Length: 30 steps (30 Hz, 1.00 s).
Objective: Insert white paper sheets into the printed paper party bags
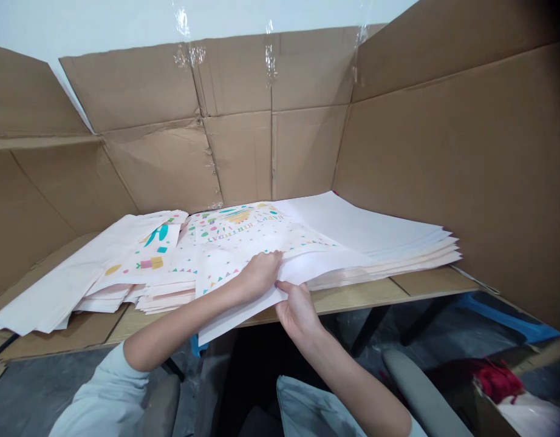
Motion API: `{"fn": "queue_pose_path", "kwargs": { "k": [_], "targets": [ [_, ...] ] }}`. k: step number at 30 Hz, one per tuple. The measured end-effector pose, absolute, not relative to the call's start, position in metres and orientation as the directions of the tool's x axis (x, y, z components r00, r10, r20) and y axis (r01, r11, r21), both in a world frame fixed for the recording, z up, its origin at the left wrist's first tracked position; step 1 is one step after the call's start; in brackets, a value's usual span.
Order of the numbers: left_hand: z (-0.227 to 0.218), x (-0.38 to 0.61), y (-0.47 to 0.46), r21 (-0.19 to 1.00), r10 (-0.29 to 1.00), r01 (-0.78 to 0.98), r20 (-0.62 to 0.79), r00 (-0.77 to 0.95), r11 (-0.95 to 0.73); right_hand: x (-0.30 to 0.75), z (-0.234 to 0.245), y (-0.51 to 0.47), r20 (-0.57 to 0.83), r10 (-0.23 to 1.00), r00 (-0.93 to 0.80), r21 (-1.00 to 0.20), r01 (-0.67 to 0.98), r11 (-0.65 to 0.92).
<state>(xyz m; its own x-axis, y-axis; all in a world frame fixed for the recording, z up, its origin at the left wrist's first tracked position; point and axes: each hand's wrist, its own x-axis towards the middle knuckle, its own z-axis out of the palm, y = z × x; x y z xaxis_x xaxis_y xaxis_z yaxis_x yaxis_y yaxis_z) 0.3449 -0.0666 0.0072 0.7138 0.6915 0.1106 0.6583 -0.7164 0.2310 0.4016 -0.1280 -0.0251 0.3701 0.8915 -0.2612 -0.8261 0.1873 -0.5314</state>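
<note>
My left hand (258, 273) lies on top of a printed birthday sheet (243, 240) with its fingers curled over the sheet's near edge. My right hand (297, 306) pinches the same sheet's front edge from below, where the paper hangs off the table. The sheet belongs to a stack of pale pink and white paper sheets (375, 243) spread across the wooden table (426, 282). A second pile of folded printed sheets (138, 261) lies to the left.
Tall cardboard walls (243, 145) enclose the table on the left, back and right. Below the table edge are a grey chair arm (416, 388), a blue object (508, 315) and a red bundle (498, 379) on the floor at right.
</note>
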Motion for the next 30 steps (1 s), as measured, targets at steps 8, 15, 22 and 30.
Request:
{"fn": "queue_pose_path", "kwargs": {
  "k": [8,15,22,30],
  "targets": [
    [-0.004,0.325,-0.059,0.312,0.685,0.621,0.172,0.708,-0.719,0.375,-0.039,-0.100,-0.266,0.921,0.285,-0.489,-0.863,0.126],
    [0.007,0.304,-0.044,0.394,0.708,0.597,0.263,0.655,-0.699,0.362,-0.025,-0.052,-0.266,0.940,0.212,-0.535,-0.844,0.039],
    [0.015,0.294,-0.041,0.413,0.707,0.583,0.284,0.648,-0.700,0.357,-0.024,-0.063,-0.234,0.938,0.257,-0.469,-0.875,0.123],
    [-0.011,0.285,-0.036,0.253,0.511,0.461,0.189,0.838,-0.850,0.394,-0.044,-0.058,-0.366,0.894,0.260,-0.439,-0.895,0.081]
  ]
}}
